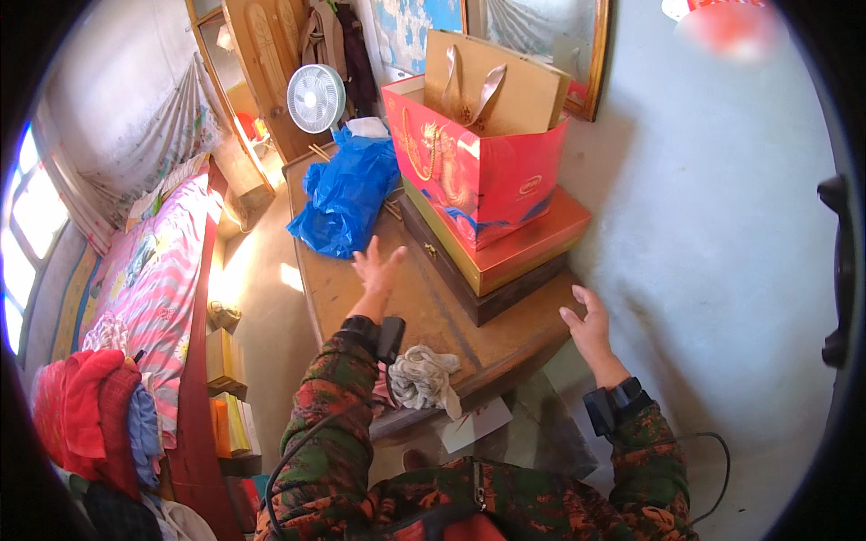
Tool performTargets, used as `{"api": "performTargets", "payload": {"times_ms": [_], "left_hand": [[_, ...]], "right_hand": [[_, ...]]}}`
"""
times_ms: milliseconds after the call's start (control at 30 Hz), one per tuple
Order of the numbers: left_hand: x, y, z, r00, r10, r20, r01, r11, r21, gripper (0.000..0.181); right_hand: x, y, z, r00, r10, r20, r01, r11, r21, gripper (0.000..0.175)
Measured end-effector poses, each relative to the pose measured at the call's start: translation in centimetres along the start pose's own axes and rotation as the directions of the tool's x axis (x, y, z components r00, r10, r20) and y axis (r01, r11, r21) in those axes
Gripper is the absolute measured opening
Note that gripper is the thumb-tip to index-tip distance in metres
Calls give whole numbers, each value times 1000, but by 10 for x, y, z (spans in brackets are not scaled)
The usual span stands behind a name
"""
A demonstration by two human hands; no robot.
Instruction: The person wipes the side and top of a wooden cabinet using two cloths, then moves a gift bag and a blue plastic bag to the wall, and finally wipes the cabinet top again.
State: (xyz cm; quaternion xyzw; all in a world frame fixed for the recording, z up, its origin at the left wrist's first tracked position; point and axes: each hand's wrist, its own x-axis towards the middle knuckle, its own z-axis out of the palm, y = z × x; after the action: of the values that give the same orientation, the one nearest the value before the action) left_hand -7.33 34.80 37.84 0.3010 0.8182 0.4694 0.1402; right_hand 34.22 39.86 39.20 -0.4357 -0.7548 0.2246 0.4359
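My left hand (377,269) is held over the wooden table (419,297) with its fingers spread and nothing in it, just below a crumpled blue plastic bag (352,189). My right hand (590,328) hovers at the table's right end by the wall, fingers apart and holding nothing. Between and beyond the hands, a dark wooden box (497,304) carries a red and gold flat box (534,240). On that stands a red paper gift bag (440,159) with a dragon print, and a tan gift bag (500,81) with ribbon handles sticks out of it. A grey cloth (423,379) lies bunched at the near edge.
A white fan (316,99) stands behind the table's far left corner. Wooden sticks (319,152) lie near the blue bag. A framed mirror (588,61) leans at the wall. To the left are a bed (149,270) with pink striped bedding, piled clothes (95,412) and boxes (225,362).
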Motion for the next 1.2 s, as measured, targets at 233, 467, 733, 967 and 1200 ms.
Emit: {"api": "performTargets", "payload": {"times_ms": [233,467,733,967,1200], "left_hand": [[89,-59,-46,976,-183,119,165,975,148,76],[133,-92,-30,856,-96,509,101,995,17,75],[86,-57,-56,893,-39,448,-153,910,385,81],[59,-73,-43,855,-130,502,-226,778,586,92],[53,-18,-96,865,456,211,-418,886,-201,70]], "right_hand": [[-54,4,8,968,215,129,-220,975,23,40],[-77,-16,10,929,323,182,-331,944,12,37],[-68,-39,19,923,232,308,-276,955,106,34],[-77,-52,28,886,230,402,-285,955,80,33],[-74,-70,14,883,219,415,-247,969,14,34]]}}
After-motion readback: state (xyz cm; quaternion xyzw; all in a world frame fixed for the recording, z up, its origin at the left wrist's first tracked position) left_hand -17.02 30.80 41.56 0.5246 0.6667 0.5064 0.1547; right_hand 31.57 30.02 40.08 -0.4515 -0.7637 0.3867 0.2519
